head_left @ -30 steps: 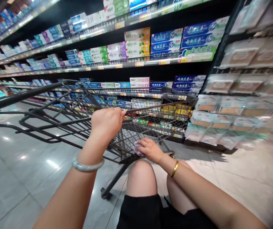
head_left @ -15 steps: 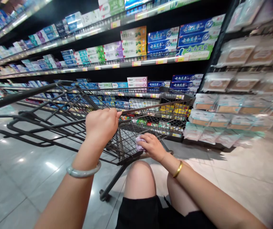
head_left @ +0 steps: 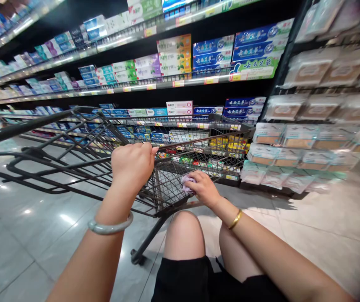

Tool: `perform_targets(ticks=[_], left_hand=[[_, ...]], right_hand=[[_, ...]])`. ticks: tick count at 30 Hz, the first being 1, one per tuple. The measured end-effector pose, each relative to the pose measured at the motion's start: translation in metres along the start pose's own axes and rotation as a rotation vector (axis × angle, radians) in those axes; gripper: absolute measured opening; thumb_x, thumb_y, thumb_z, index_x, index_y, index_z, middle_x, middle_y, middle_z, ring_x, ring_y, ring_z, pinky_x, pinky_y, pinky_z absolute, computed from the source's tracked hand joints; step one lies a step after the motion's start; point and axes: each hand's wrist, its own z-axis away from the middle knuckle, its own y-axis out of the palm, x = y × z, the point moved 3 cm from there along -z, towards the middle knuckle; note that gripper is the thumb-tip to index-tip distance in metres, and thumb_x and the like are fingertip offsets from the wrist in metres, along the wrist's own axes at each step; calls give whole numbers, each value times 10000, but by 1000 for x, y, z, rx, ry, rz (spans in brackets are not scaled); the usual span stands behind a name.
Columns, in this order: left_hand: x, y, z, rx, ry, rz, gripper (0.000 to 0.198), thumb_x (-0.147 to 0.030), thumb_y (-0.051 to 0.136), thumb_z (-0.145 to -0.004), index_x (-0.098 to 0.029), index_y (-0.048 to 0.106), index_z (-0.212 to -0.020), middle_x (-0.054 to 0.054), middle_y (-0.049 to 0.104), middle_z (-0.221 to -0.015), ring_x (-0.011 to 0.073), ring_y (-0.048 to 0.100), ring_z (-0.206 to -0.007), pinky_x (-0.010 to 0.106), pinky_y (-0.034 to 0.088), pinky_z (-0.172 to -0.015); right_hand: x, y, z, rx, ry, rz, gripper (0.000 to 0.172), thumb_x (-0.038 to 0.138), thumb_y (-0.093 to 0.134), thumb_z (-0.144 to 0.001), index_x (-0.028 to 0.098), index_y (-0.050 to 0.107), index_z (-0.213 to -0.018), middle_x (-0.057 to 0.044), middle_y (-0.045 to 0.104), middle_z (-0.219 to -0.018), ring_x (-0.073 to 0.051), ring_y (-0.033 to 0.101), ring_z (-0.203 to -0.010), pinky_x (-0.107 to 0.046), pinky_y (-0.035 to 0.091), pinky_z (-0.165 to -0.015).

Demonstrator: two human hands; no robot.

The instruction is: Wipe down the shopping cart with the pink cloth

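Note:
My left hand (head_left: 132, 164) is closed around the top rail of a dark metal shopping cart (head_left: 117, 126), a grey-green bangle on that wrist. In my right hand (head_left: 204, 188) is a crumpled pale purple cloth (head_left: 188, 183), pressed against the wire mesh on the cart's near side. Its fingers curl over the cloth and hide part of it. A gold bracelet sits on my right forearm. The cart stands crosswise in front of my knees, its handle towards the left.
Store shelves (head_left: 113, 88) with stacked boxes run behind the cart. Clear packs (head_left: 299, 136) hang in rows at the right. A cart wheel (head_left: 137, 257) rests on the shiny tiled floor (head_left: 82, 268) left of my knees.
My right hand has slid slightly up and right along the mesh with the cloth. The left hand keeps its hold on the rail, and the cart looks still.

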Motion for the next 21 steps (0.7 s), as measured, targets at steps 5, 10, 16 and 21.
perform_targets(ticks=[5,10,16,21], left_hand=[[0,0,0,14,-7,10,496,-413,253,-1053,-191,629,-817,100,702,-770,298,665,-723,377,245,-606],[0,-2,-1,32,-16,15,508,-417,251,-1052,-184,645,-831,108,711,-786,301,668,-728,378,251,-609],[-2,-5,0,30,-9,14,495,-409,265,-1048,-176,645,-832,106,708,-774,289,677,-737,374,270,-611],[-3,-4,0,16,-11,0,476,-411,285,-1044,-180,643,-831,106,711,-774,281,682,-734,378,276,-611]], right_hand=[[-8,-2,4,322,-190,125,151,326,609,-975,240,718,-1033,-84,659,-1090,-243,501,-1066,-376,397,-869],[-19,-15,-2,242,-269,177,227,312,514,-1026,256,697,-1148,-85,643,-1235,-243,478,-1121,-387,368,-891],[-29,-2,20,289,-342,123,174,296,592,-990,247,722,-1093,-82,676,-1169,-217,514,-1073,-366,395,-871],[-20,-34,-8,-7,-181,39,196,257,617,-965,283,723,-1128,-74,672,-1201,-234,537,-1132,-388,445,-943]])
